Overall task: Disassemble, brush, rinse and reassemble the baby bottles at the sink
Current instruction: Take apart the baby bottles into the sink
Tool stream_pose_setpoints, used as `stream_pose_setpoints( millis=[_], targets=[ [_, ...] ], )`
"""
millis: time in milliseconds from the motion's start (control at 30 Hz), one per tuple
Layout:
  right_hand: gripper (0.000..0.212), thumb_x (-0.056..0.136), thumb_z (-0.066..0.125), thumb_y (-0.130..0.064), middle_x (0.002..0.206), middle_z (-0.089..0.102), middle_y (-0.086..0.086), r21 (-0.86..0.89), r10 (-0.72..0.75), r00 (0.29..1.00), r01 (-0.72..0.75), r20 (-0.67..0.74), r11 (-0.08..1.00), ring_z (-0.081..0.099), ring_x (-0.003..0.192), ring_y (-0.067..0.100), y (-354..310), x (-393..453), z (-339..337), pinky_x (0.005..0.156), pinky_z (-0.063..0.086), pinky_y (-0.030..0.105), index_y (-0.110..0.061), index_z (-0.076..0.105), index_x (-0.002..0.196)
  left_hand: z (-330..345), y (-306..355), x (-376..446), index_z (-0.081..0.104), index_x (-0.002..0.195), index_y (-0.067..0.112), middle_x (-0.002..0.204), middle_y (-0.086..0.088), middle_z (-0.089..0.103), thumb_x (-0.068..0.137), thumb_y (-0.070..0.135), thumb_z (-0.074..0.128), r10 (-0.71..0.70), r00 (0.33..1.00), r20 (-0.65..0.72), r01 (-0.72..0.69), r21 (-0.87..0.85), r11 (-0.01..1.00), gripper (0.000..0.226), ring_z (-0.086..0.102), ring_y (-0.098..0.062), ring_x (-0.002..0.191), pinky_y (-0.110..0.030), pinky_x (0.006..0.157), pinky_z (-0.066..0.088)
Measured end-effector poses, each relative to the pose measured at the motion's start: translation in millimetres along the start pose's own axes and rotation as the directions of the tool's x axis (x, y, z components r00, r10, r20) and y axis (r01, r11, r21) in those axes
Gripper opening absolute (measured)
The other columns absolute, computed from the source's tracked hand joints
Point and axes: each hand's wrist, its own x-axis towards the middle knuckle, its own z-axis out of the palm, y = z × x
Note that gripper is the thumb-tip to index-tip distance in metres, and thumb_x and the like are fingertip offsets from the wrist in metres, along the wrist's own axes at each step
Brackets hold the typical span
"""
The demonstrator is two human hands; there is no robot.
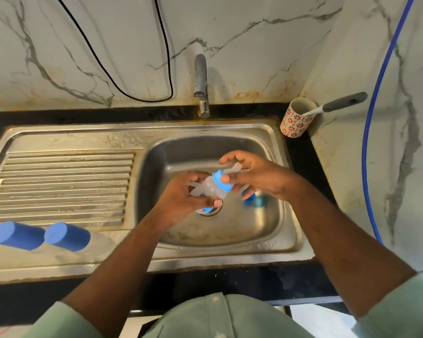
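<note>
Over the steel sink basin [266,225] I hold a small clear baby bottle [211,189] with a blue screw collar [222,183] and a clear teat pointing right. My left hand [183,198] grips the bottle's body. My right hand [257,178] has its fingers curled round the collar and teat. Another blue bottle part [250,200] lies in the basin under my right hand, partly hidden. Two bottles with blue caps [18,235] [67,236] lie on the drainboard's front left. A brush with a grey handle [342,102] stands in a patterned cup [294,120].
The tap [200,79] stands behind the basin with no water running. The ribbed drainboard [59,186] lies to the left. A black cable hangs on the marble wall, and a blue hose [369,118] runs down at the right.
</note>
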Motion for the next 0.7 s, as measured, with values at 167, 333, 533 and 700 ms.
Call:
stream_pose_setpoints(
  millis=[167, 333, 533, 700],
  targets=[
    [0.031, 0.076, 0.081, -0.022, 0.1, 0.068, -0.003, -0.384, -0.084, 0.996, 0.065, -0.032, 0.921, 0.065, 0.072, 0.007, 1.5, 11.1, -0.7, 0.068, 0.057, 0.032, -0.024, 0.065, 0.102, 12.2, -5.1, 3.9, 0.067, 0.095, 0.04, 0.096, 0.015, 0.069, 0.059, 0.031, 0.095, 0.018, 0.998, -0.062, -0.001, 0.262, 0.965, 0.046, 0.061, 0.003, 0.092, -0.005, 0.072, 0.041],
    [0.059, 0.066, 0.081, -0.053, 0.119, 0.056, -0.02, -0.489, -0.085, 0.995, 0.051, -0.047, 0.871, 0.056, 0.11, 0.005, 12.8, 16.6, -0.7, 0.088, 0.048, 0.031, -0.045, 0.055, 0.118, 14.1, -8.4, 6.3, 0.064, 0.093, 0.044, 0.09, 0.022, 0.066, 0.061, 0.03, 0.093, 0.031, 0.998, -0.053, -0.013, 0.298, 0.954, 0.046, 0.058, 0.01, 0.089, -0.008, 0.074, 0.041],
    [0.049, 0.066, 0.083, -0.011, 0.111, 0.061, -0.009, -0.554, -0.181, 0.982, 0.183, 0.058, 0.812, 0.058, 0.091, 0.004, 16.7, 23.6, -2.3, 0.081, 0.049, 0.023, -0.031, 0.065, 0.107, 19.2, -27.1, 16.2, 0.066, 0.11, 0.028, 0.089, 0.016, 0.065, 0.063, 0.037, 0.092, -0.033, 0.999, 0.024, 0.02, 0.406, 0.914, 0.054, 0.059, 0.005, 0.08, -0.005, 0.065, 0.04],
    [0.057, 0.065, 0.079, 0.008, 0.108, 0.055, -0.015, -0.397, -0.281, 0.958, 0.24, -0.049, 0.886, 0.05, 0.101, -0.007, 21.4, 26.2, -15.3, 0.073, 0.044, 0.009, -0.027, 0.058, 0.105, 25.2, -48.2, 22.3, 0.058, 0.129, 0.03, 0.097, 0.024, 0.059, 0.069, 0.022, 0.088, -0.039, 0.999, 0.024, 0.03, 0.316, 0.948, 0.068, 0.054, 0.018, 0.081, 0.0, 0.07, 0.038]
  ],
)
